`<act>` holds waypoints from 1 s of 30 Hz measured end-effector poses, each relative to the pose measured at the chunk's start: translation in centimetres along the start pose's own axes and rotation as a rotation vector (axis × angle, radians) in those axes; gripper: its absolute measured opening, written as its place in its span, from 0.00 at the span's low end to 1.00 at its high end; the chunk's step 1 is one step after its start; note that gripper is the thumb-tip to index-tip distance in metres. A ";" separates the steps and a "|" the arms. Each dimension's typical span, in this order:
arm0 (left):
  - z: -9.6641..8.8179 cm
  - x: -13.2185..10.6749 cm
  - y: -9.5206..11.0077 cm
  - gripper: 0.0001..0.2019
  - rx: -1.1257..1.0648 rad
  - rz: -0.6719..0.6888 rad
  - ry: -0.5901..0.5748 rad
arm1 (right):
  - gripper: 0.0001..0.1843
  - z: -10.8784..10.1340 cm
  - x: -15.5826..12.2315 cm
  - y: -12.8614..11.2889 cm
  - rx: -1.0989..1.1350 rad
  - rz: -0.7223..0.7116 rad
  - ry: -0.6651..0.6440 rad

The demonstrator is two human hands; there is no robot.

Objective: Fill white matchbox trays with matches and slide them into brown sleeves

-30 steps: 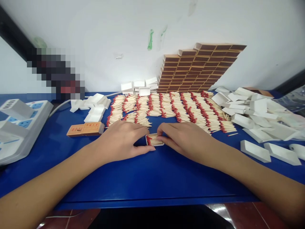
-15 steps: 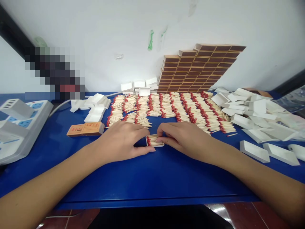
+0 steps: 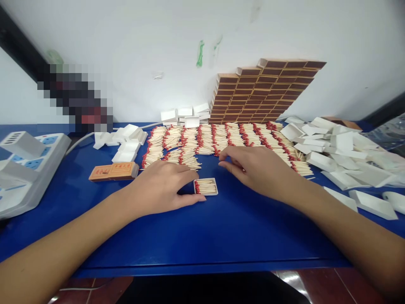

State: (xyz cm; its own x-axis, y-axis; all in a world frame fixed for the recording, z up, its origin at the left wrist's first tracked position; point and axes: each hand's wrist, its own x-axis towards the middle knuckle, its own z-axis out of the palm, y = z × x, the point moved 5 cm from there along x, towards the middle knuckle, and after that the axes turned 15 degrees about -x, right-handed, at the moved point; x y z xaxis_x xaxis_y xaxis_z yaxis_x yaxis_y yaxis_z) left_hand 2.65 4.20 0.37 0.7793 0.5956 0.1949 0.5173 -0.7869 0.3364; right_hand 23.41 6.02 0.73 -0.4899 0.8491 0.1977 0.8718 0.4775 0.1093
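Left hand [image 3: 164, 185]: thumb and fingers gripping the left end of a matchbox tray [image 3: 217, 188].
Tray contents: slim wooden matches [image 3: 207, 186], red heads leftward, between thin white walls.
Right hand [image 3: 255, 169]: loosely curled, thumb and forefinger parted, near the tray's right.
Surface [image 3: 202, 236]: smooth, glossy blue, the tray lying flat on it.
Match rows [image 3: 205, 143]: spread beyond the tray (rather ragged bands).
Loose white trays [image 3: 344, 141]: angular card heap, far right.
Wall [image 3: 126, 50]: pale, green-smudged, behind stepped brown-sided boxes [image 3: 256, 93].
Floor [image 3: 318, 282]: dark red tiles.
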 end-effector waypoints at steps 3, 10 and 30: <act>0.0 0.1 0.0 0.19 -0.004 -0.011 -0.008 | 0.12 0.9 0.4 1.3 -0.092 0.000 -0.016; -0.3 0.0 0.0 0.18 0.003 -0.008 0.003 | 0.12 1.5 0.8 1.9 -0.089 0.000 -0.031; -0.1 0.0 -0.1 0.18 0.005 -0.025 -0.018 | 0.13 1.8 0.9 1.8 -0.017 -0.016 -0.006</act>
State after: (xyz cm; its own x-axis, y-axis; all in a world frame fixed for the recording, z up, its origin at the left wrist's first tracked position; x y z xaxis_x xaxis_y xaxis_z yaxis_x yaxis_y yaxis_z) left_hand 2.62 4.29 0.47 0.7720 0.6124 0.1700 0.5389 -0.7725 0.3360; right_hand 24.56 8.10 -0.61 -0.5033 0.8428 0.1905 0.8639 0.4868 0.1291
